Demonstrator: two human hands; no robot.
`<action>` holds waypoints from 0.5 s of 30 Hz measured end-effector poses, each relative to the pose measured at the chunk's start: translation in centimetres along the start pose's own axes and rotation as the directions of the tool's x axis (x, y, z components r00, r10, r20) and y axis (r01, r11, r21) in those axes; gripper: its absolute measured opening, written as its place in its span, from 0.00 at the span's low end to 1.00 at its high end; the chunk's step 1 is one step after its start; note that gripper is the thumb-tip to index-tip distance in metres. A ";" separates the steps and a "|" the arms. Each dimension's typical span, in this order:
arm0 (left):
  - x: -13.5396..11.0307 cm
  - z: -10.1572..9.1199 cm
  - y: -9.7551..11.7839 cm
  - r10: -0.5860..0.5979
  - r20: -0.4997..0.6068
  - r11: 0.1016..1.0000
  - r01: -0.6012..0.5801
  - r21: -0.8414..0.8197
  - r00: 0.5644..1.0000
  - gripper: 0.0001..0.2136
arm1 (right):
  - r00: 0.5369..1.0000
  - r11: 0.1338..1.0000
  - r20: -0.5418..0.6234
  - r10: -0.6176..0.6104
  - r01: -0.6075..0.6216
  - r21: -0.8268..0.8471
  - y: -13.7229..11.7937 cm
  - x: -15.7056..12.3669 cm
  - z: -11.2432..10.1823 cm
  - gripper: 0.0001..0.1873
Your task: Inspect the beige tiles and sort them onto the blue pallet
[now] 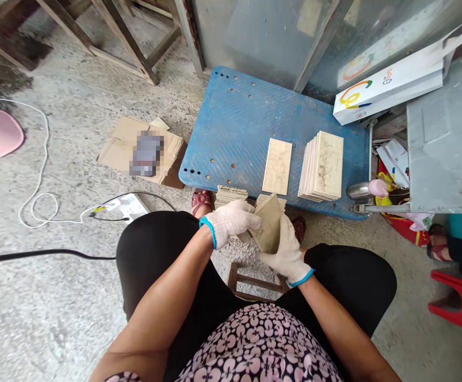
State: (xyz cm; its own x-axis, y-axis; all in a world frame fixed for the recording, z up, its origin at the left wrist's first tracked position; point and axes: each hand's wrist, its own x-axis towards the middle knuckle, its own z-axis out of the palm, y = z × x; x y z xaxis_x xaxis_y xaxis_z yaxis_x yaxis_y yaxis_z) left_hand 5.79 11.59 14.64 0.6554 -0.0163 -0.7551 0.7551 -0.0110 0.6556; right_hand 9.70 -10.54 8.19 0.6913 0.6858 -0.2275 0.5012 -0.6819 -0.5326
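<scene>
Here the person sits low over a small wooden stool (254,281), knees apart, both gloved hands meeting just short of the blue pallet (238,127). The left hand (231,222) and the right hand (284,254) share one tan tile (269,223), held tilted on edge between them. The left grip is closed over its near corner; the right grip cups it from beneath, fingers wrapped on the lower edge, probably so the face can be looked over or rubbed. The gloves likely guard against rough edges.

On the pallet, straight beyond the hands, a single tile (277,166) lies flat, and just to its right a neat stack (322,166) stands squared up. Against the pallet's near edge, two lower piles (231,195) sit on the floor within easy reach. Left of the pallet lies flattened cardboard (139,151); nearer, a white power strip (129,206) with cords. At the pallet's right end, a grey metal box (441,143).
</scene>
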 end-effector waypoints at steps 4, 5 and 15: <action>0.1 0.0 0.1 0.057 -0.143 0.995 -0.043 0.095 0.988 0.13 | 0.995 0.993 -0.040 0.093 -0.090 0.075 0.5 0.8 0.3 0.64; 0.1 -0.1 0.2 0.079 -0.183 0.986 -0.050 0.159 0.980 0.14 | 0.988 0.986 -0.052 0.143 -0.138 0.095 0.6 1.3 0.2 0.63; 0.6 5.4 -0.1 0.126 -0.091 0.681 -0.019 0.732 0.988 0.18 | 0.894 0.903 -0.132 0.428 -0.416 0.110 0.8 16.0 -4.5 0.55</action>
State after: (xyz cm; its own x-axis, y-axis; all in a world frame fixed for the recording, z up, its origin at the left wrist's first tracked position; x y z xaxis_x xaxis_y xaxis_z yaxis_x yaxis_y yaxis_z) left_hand 6.05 6.20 14.16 0.7442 0.0739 -0.6639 0.4877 -0.7393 0.4644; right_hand 23.48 -1.22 7.76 0.9015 0.2875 -0.3236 0.1077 -0.8730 -0.4756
